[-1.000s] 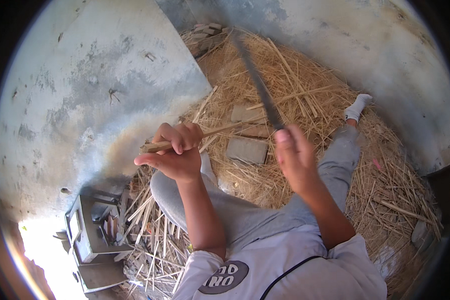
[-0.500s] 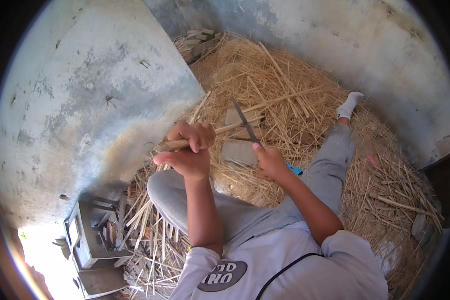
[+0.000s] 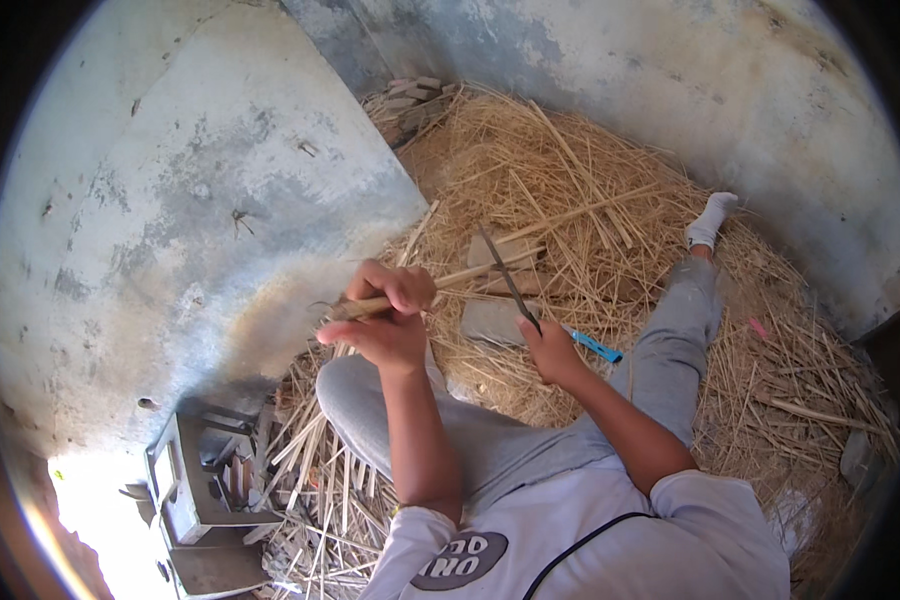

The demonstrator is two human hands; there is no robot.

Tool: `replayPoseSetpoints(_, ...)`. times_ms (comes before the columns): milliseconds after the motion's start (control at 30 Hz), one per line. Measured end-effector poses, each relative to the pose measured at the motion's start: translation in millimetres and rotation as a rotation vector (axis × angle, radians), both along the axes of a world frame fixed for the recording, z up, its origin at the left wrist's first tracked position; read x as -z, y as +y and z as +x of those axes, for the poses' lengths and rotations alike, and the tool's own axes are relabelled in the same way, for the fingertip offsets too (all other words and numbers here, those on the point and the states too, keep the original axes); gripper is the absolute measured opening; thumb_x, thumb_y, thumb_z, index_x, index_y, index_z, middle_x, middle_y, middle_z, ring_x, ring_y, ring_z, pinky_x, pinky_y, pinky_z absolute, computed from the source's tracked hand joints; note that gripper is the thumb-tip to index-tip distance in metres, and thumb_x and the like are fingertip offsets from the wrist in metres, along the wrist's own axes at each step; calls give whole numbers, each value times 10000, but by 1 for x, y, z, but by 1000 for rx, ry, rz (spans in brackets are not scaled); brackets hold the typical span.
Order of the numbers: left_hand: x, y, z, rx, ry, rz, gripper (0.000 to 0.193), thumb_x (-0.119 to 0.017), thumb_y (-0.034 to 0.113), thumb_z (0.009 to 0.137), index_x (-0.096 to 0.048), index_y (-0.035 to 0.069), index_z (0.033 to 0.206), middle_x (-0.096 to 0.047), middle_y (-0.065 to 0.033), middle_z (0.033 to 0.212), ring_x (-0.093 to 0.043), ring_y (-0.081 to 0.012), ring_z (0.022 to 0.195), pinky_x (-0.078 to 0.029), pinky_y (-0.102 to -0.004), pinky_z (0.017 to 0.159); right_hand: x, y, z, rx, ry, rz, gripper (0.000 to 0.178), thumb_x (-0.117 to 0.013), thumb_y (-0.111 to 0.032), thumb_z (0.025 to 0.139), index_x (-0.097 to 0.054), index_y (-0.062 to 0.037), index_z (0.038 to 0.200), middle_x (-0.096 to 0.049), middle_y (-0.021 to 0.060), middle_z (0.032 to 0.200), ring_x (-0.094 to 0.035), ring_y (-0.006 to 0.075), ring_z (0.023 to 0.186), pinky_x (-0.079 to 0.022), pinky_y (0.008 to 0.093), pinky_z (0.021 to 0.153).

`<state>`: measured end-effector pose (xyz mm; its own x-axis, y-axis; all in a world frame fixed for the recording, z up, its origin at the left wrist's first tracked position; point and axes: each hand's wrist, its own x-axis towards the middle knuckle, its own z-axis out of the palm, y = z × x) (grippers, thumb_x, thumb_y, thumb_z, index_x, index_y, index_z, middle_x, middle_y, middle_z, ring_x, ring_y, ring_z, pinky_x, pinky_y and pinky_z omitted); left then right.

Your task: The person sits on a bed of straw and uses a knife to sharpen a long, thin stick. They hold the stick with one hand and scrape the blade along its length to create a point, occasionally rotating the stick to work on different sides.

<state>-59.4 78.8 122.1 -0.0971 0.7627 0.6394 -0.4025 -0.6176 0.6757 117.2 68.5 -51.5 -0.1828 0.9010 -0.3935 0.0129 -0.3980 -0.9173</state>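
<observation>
My left hand [image 3: 388,312], raised above my bent leg, is closed round a pale wooden strip [image 3: 467,273], perhaps bamboo. The strip runs off to the right above the straw, and its near end pokes out by my thumb, frayed and dark. A knife [image 3: 508,277] with a long, narrow dark blade is gripped in my right hand [image 3: 552,352]. Its blade points up and left, and its tip appears close to the strip; whether they touch I cannot tell. Below the blade lies a flat grey block [image 3: 497,322].
Loose straw and split strips [image 3: 560,180] cover the floor. A blue narrow object [image 3: 596,345] lies beside my right hand. Worn plastered walls [image 3: 220,170] stand left and behind. A grey metal box frame [image 3: 195,500] sits lower left. My outstretched leg [image 3: 675,330] reaches right.
The whole view has shifted slightly, moving the scene right and down. The knife has turned a little, so its blade looks thinner. Both hands keep their holds, and more of the blue object shows.
</observation>
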Motion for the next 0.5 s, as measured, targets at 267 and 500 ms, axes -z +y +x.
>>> replayPoseSetpoints(267,13,4,-21,33,-93,29,833,-342,935,701,-374,103,679,-326,-4,501,-276,-146,462,-243,-318,477,-133,-11,21,431,390,785,475,-443,-541,1000,-426,-128,766,-373,-16,533,-332,74,399,-278,260,346)
replayPoseSetpoints(500,16,10,-14,129,-143,-11,804,-343,922,723,-361,121,666,-288,17,485,-203,-122,436,-178,-308,442,-4,-4,-1,-69,210,-231,577,-442,-650,949,-400,-120,726,-335,-31,504,-293,86,361,-231,271,340)
